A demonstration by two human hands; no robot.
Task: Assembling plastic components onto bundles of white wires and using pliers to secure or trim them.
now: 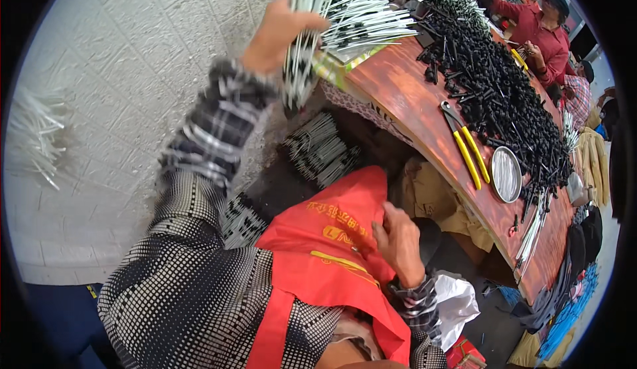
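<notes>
My left hand [275, 36] is raised at the top, closed around an upright bundle of thin white rods with black parts [300, 70]. The bundle's upper end leaves the picture. Beside it, a heap of similar rods [365, 20] lies on the table's near corner. My right hand [401, 244] is over my lap, close against the red apron [332, 236]. Its fingers are loosely bent with the thumb apart, and nothing shows in them. Below the table edge, more bundled rods [322, 148] lie low down, left of the apron.
The reddish wooden table [391, 77] bears a pile of small black parts [504, 103], yellow-handled cutters [464, 145] and a round metal tin [506, 174]. A white plastic bag [456, 306] is right of my lap. A person in red [541, 44] works across the table. White strands [40, 133] show at far left.
</notes>
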